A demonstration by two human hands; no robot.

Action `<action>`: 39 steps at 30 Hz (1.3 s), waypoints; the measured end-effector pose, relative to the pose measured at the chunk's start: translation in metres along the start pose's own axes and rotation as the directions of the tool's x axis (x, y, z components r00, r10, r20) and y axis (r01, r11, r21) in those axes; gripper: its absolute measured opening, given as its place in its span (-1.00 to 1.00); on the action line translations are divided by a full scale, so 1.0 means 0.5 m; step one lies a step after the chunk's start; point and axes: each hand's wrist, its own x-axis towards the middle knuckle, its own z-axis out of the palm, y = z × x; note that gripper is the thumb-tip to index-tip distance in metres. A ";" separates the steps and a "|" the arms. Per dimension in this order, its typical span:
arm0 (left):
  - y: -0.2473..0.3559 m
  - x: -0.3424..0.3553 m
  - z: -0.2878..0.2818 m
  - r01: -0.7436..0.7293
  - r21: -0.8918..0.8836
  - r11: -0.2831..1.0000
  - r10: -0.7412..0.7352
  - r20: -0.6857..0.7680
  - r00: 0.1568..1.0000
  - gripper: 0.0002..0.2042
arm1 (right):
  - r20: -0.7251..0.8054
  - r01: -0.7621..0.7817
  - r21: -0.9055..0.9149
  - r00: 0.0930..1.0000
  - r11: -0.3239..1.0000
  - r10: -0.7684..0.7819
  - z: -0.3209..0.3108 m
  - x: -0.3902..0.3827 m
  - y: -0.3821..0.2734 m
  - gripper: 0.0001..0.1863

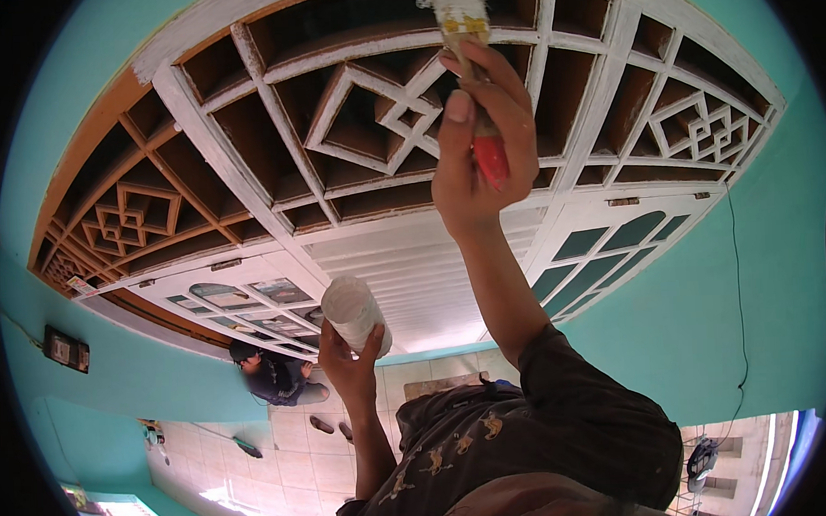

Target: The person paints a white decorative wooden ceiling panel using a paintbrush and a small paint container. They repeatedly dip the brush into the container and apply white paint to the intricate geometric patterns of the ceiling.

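Observation:
My right hand (486, 137), raised high, grips a paintbrush (467, 24) with a red-tipped handle. White paint coats its bristles, which point up and lie in front of the upper part of a wooden lattice transom (381, 123); whether they touch it I cannot tell. Lower and to the left, my left hand (348, 360) is wrapped round a white cylindrical container (353, 310), smeared with white and tilted a little. How much is inside does not show. Much of the lattice is white, while the far-left section (125, 218) is brown.
White double doors (413, 267) and side windows (604, 251) stand below the transom, between turquoise walls (706, 311). Another person (276, 372) crouches at the lower left. A broom (247, 448) and sandals (321, 425) lie on the tiled floor. A thin cable (742, 310) hangs at right.

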 end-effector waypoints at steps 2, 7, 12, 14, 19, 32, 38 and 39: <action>0.000 -0.001 0.001 0.014 -0.020 1.000 -0.014 0.002 1.000 -0.46 | -0.067 0.027 -0.038 0.997 0.999 -0.029 -0.017 0.005 0.002 -0.78; -0.004 0.000 0.002 0.010 -0.024 1.000 -0.010 -0.005 1.000 -0.45 | -0.072 0.033 -0.098 0.997 0.995 -0.040 -0.012 0.009 0.027 -0.79; -0.007 -0.002 0.001 0.012 -0.009 1.000 -0.012 0.000 1.000 -0.44 | -0.019 0.027 -0.056 0.999 0.998 -0.028 0.015 0.011 0.025 -0.79; -0.007 -0.004 -0.002 0.013 0.003 1.000 -0.013 0.000 1.000 -0.44 | -0.002 0.028 -0.048 1.000 0.998 -0.028 0.025 0.009 0.025 -0.78; -0.003 -0.008 -0.005 0.012 0.025 1.000 -0.012 -0.019 1.000 -0.43 | 0.007 0.046 -0.026 0.999 0.999 -0.046 0.059 0.003 0.018 -0.78; 0.005 -0.018 -0.026 0.013 0.019 1.000 -0.012 -0.045 0.999 -0.37 | 0.042 0.056 -0.004 0.998 0.998 -0.055 0.108 -0.016 0.003 -0.74; 0.017 -0.018 -0.033 0.027 -0.004 1.000 -0.027 -0.076 0.997 -0.37 | 0.055 0.044 0.041 0.997 0.998 -0.046 0.133 -0.028 -0.006 -0.73; 0.017 -0.018 -0.034 0.030 -0.011 0.999 -0.031 -0.082 0.996 -0.38 | 0.055 0.049 0.044 0.997 0.998 -0.051 0.139 -0.031 -0.005 -0.73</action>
